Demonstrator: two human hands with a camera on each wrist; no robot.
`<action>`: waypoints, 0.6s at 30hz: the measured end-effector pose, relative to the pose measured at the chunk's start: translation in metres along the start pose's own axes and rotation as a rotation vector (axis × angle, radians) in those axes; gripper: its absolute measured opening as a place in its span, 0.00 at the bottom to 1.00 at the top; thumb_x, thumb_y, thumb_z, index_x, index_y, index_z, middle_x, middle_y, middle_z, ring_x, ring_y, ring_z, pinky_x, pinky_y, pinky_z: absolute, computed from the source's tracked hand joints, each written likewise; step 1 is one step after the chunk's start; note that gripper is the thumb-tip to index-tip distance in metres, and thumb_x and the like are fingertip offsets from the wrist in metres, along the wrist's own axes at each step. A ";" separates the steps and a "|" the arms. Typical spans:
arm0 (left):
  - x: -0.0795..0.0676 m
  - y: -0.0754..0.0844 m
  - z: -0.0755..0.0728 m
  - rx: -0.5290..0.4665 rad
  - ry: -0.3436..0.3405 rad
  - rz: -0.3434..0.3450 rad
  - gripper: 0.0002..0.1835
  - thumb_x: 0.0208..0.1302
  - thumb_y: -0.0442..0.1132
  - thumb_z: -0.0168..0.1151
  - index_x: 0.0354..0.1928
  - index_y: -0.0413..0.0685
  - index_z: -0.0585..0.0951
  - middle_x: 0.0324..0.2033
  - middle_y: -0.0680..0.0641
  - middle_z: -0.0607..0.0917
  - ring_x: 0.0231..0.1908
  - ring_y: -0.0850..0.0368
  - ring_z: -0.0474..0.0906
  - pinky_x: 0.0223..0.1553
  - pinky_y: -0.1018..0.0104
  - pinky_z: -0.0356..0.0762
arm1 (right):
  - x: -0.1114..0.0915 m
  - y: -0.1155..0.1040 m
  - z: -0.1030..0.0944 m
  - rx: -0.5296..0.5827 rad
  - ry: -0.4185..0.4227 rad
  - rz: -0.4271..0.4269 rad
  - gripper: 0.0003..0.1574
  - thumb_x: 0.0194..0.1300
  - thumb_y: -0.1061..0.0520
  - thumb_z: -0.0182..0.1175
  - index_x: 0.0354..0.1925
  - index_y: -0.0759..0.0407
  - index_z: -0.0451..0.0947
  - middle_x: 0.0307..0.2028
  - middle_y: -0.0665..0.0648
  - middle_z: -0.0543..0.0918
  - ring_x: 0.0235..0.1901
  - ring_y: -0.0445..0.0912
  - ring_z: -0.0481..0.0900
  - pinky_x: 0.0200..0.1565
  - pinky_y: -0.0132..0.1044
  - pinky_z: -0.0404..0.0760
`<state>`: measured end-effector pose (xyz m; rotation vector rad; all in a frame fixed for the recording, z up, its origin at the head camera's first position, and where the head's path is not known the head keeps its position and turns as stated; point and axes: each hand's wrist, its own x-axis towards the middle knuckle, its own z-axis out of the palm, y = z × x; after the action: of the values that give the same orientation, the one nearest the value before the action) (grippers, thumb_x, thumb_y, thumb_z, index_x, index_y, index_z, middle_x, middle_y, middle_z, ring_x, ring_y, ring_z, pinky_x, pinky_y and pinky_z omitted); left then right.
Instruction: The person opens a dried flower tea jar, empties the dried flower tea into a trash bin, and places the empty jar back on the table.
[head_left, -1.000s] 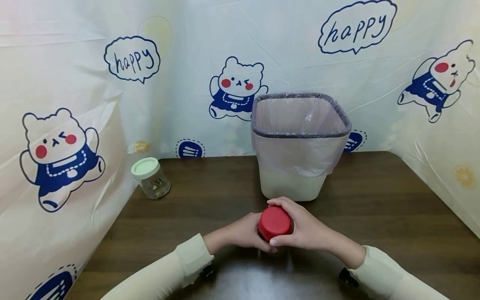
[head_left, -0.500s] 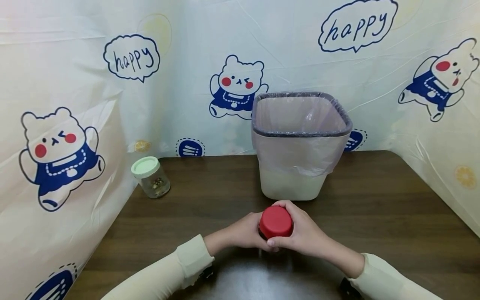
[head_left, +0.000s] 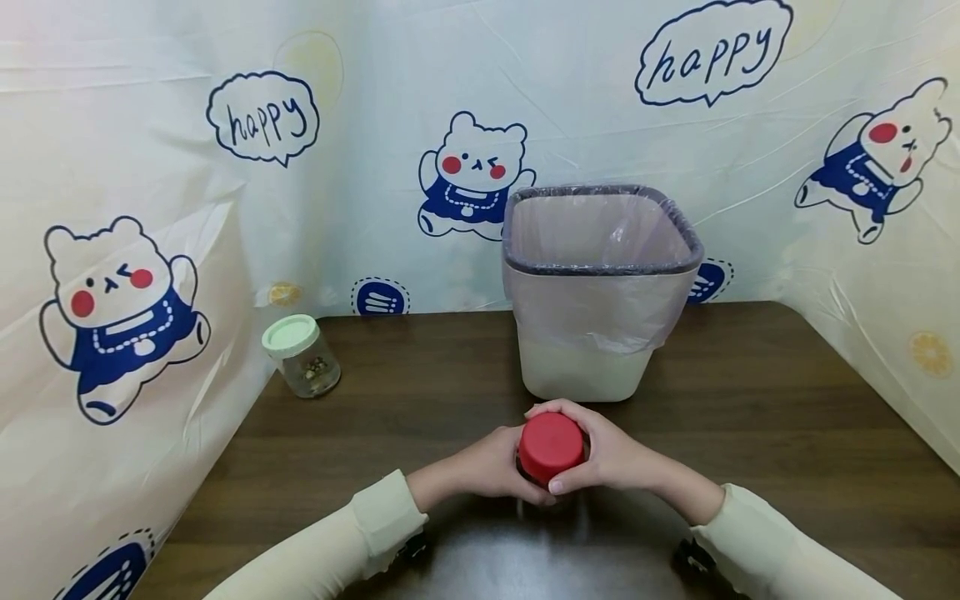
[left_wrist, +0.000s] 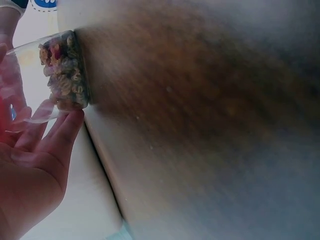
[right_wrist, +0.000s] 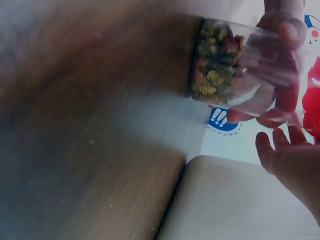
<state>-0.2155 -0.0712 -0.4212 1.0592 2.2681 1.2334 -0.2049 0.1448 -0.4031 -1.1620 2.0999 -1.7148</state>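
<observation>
A clear jar (right_wrist: 250,80) with a red lid (head_left: 551,446) stands upright on the table near its front middle. Dried flower buds (left_wrist: 62,75), yellowish and pink, fill its lower part. My left hand (head_left: 491,462) grips the jar's body from the left, fingers wrapped about its side in the right wrist view. Around the red lid, my right hand (head_left: 611,454) curls from the right, thumb at the near edge and fingers at the far edge. From the head, the lid and hands hide most of the jar.
Behind the hands stands a light waste bin (head_left: 581,371) lined with a plastic bag. At the back left, a second clear jar (head_left: 311,371) with a pale green lid holds a few small bits. A printed cloth (head_left: 375,167) hangs behind the brown table (head_left: 405,375).
My right hand has turned around the lid, first one way and then back, its fingertips now further left on the far edge. The left hand and the jar have stayed in place.
</observation>
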 end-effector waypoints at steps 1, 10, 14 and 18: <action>0.000 0.000 0.000 0.001 0.000 -0.003 0.28 0.48 0.41 0.78 0.52 0.55 0.75 0.42 0.62 0.82 0.42 0.67 0.78 0.46 0.69 0.76 | 0.001 0.001 -0.001 0.008 -0.011 -0.004 0.43 0.49 0.61 0.75 0.62 0.62 0.67 0.57 0.59 0.75 0.55 0.51 0.73 0.55 0.41 0.72; 0.000 -0.001 0.001 -0.007 -0.003 -0.005 0.29 0.49 0.41 0.77 0.53 0.54 0.75 0.44 0.61 0.81 0.44 0.67 0.77 0.47 0.69 0.75 | -0.002 -0.001 -0.002 0.044 -0.001 0.003 0.44 0.51 0.62 0.73 0.63 0.61 0.65 0.57 0.58 0.74 0.54 0.51 0.73 0.54 0.40 0.74; 0.000 0.000 0.001 0.010 0.015 -0.008 0.29 0.49 0.42 0.77 0.54 0.54 0.75 0.43 0.61 0.81 0.43 0.67 0.77 0.47 0.69 0.75 | -0.007 -0.006 0.000 -0.035 0.092 0.012 0.45 0.50 0.60 0.74 0.63 0.61 0.65 0.58 0.57 0.73 0.54 0.51 0.73 0.54 0.39 0.73; 0.000 0.001 0.003 0.028 0.043 -0.004 0.30 0.48 0.43 0.77 0.54 0.54 0.75 0.43 0.62 0.82 0.43 0.68 0.78 0.46 0.70 0.75 | -0.012 -0.014 0.006 -0.183 0.201 0.065 0.46 0.48 0.55 0.76 0.62 0.57 0.66 0.57 0.51 0.74 0.51 0.48 0.74 0.52 0.40 0.74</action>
<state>-0.2132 -0.0690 -0.4221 1.0480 2.3252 1.2374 -0.1871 0.1480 -0.3966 -0.9885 2.4301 -1.7030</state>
